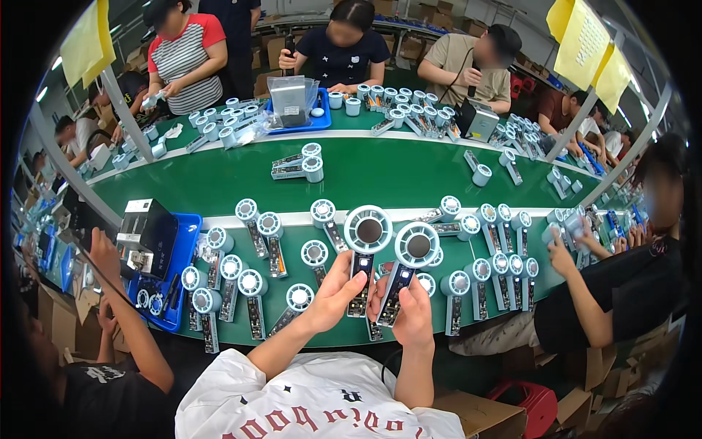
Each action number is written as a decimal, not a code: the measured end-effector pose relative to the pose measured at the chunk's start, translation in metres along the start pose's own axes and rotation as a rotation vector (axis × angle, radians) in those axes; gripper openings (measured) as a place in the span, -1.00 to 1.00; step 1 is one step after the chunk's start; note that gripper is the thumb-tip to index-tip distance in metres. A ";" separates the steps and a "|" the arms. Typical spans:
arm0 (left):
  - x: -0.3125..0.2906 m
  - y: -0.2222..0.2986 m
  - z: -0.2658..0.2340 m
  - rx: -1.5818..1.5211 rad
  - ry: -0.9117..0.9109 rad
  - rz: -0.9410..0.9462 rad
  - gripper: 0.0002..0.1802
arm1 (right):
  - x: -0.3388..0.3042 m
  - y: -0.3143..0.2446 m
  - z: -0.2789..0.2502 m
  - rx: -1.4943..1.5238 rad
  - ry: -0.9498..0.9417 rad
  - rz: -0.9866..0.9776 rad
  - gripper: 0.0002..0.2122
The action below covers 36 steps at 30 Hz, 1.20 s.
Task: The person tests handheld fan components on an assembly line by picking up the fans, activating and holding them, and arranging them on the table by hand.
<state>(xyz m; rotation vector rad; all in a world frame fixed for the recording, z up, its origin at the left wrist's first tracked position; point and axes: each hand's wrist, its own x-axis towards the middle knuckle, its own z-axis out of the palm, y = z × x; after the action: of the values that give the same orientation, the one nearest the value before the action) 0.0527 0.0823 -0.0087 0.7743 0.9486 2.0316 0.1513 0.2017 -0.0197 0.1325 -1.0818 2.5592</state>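
My left hand [330, 294] grips a light-blue handheld fan [368, 230] by its handle, thumb on the front. A second handheld fan [417, 244] is in my right hand [411, 313], tilted slightly to the right. Both fans are held upright side by side over the green bench, round heads up. Their handles lack front covers, so dark circuit boards show, each with a small bright light. Nearest to my left hand lies another fan [299, 296] on the bench. Parts of further fans show behind the two I hold.
Rows of similar fans [499, 263] lie left and right on the green bench [398, 334]. A blue tray [172, 319] at left holds a black box-shaped device [148, 235]. Beyond runs a green belt [395, 164] with a few fans. Co-workers sit close on both sides and opposite.
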 end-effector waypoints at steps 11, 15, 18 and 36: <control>-0.001 -0.003 0.004 0.022 -0.019 0.004 -0.63 | 0.000 0.004 -0.003 0.009 0.002 -0.019 -0.73; -0.001 -0.001 0.006 0.038 -0.003 0.009 -0.71 | 0.000 0.005 -0.005 0.021 0.002 -0.027 -0.74; -0.001 -0.001 0.006 0.035 0.001 0.002 -0.71 | 0.000 0.003 -0.001 0.000 0.010 -0.022 -0.74; 0.000 -0.001 0.007 0.029 0.032 0.002 -0.70 | 0.001 0.003 -0.003 0.000 0.001 -0.015 -0.76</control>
<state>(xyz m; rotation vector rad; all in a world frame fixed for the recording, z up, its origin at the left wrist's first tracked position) 0.0588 0.0850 -0.0057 0.7609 0.9971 2.0416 0.1497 0.2025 -0.0238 0.1390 -1.0765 2.5460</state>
